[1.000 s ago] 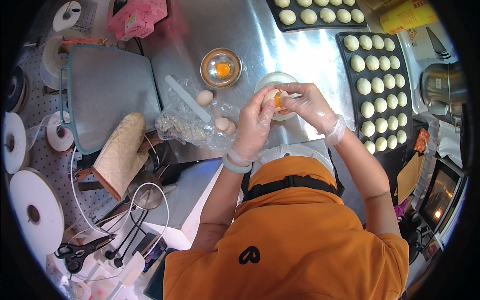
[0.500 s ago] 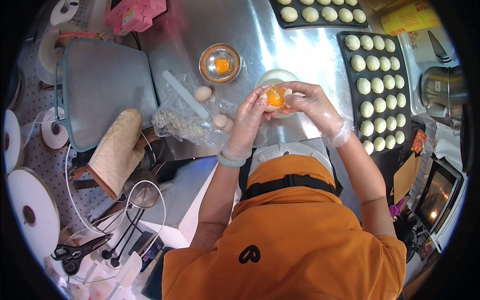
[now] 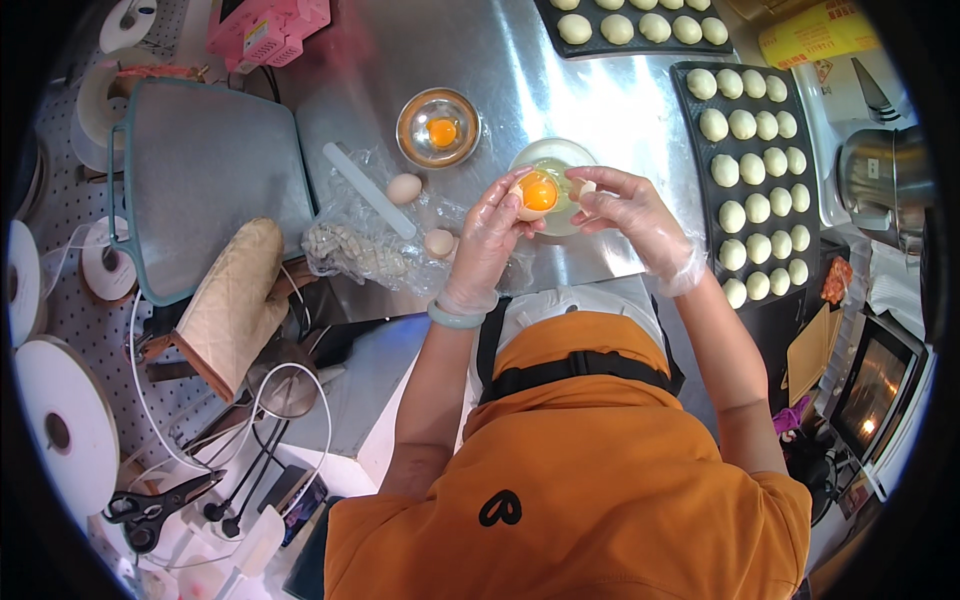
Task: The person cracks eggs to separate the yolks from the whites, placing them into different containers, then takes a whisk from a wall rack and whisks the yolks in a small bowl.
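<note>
My left hand (image 3: 488, 232), in a clear plastic glove, grips an eggshell half with an orange yolk (image 3: 539, 190) resting in it. Beside it, my gloved right hand (image 3: 637, 218) pinches the other piece of eggshell (image 3: 582, 188), apart from the first. Both are over a pale bowl (image 3: 528, 157) with clear egg white in it. Farther left stands a metal bowl (image 3: 405, 130) with one yolk inside. Near my left hand lie brown eggs (image 3: 405, 188) beside a crumpled clear plastic bag (image 3: 350, 250) and a whitish flat strip (image 3: 370, 190).
Black trays (image 3: 690, 135) of round dough balls stand at the right and far side of the steel table (image 3: 350, 60). A grey board (image 3: 215, 180) and a beige oven mitt (image 3: 235, 300) are at the left. A metal mixing bowl (image 3: 880, 185) sits far right.
The shell halves have come apart: my right hand has moved right with its piece. The yolk stays in the left-hand shell, and more of the pale bowl shows.
</note>
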`<state>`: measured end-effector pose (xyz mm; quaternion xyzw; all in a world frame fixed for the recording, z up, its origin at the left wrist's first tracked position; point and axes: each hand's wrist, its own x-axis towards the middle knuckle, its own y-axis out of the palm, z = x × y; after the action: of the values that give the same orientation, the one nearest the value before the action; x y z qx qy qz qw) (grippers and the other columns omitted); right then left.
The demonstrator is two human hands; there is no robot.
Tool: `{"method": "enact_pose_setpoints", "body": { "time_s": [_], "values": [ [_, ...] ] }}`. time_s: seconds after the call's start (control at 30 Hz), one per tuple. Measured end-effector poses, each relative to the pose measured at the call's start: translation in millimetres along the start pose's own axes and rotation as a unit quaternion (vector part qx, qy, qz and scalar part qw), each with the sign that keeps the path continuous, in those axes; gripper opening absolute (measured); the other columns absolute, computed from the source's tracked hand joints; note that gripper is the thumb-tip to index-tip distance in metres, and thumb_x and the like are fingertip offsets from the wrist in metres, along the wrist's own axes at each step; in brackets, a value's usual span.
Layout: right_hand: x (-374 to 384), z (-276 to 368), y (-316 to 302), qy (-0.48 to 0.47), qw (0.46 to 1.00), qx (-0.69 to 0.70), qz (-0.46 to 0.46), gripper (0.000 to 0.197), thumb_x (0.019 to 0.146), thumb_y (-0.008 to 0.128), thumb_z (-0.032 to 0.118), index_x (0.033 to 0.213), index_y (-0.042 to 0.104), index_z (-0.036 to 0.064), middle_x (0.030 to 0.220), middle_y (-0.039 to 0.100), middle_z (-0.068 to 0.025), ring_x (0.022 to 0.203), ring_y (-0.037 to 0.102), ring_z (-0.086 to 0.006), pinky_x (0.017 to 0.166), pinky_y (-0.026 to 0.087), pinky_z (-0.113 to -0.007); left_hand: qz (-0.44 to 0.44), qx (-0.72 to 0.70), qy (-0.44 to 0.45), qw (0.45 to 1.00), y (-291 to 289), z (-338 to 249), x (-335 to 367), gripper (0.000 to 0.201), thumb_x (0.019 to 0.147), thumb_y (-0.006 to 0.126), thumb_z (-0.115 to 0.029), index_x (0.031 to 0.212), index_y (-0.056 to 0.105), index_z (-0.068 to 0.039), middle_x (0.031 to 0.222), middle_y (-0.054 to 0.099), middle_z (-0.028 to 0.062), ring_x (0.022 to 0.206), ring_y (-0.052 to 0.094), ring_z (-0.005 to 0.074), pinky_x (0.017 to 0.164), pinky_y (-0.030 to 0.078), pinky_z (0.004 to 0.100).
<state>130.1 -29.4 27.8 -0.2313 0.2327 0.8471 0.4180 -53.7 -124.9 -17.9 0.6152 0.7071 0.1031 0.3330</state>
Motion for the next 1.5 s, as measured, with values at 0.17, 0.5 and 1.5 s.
{"method": "enact_pose_setpoints", "body": {
  "time_s": [0.17, 0.5, 1.5],
  "values": [
    [-4, -11, -16, -0.052, 0.998, -0.039, -0.023, 0.037, 0.089, 0.063, 0.015, 0.124, 0.06, 0.0037, 0.105, 0.064, -0.0074, 0.088, 0.062, -0.0131, 0.081, 0.05, -0.026, -0.011, 0.018, -0.01, 1.0, -3, 2, 0, 0.04, 0.101, 0.046, -0.024, 0.134, 0.044, -0.001, 0.109, 0.057, 0.006, 0.083, 0.053, 0.0112, 0.077, 0.045, 0.0248],
    [7, -11, -1, -0.036, 0.999, 0.029, 0.005, 0.034, 0.091, 0.06, 0.012, 0.123, 0.059, -0.0004, 0.102, 0.064, -0.0065, 0.087, 0.064, -0.0115, 0.081, 0.051, -0.024, -0.018, 0.077, -0.031, 0.996, 0, -5, -2, 0.041, 0.1, 0.047, -0.024, 0.134, 0.046, -0.001, 0.108, 0.058, 0.0055, 0.082, 0.053, 0.01, 0.077, 0.045, 0.0233],
    [36, -18, 11, -0.129, 0.94, -0.28, -0.146, 0.026, 0.09, 0.059, 0.006, 0.112, 0.065, -0.0062, 0.074, 0.068, -0.0087, 0.063, 0.061, -0.0089, 0.061, 0.051, -0.023, -0.04, 0.152, -0.052, 0.986, -3, -20, 17, 0.038, 0.099, 0.048, -0.018, 0.132, 0.049, 0.0, 0.107, 0.059, 0.0053, 0.081, 0.056, 0.008, 0.075, 0.045, 0.0216]
  ]
}}
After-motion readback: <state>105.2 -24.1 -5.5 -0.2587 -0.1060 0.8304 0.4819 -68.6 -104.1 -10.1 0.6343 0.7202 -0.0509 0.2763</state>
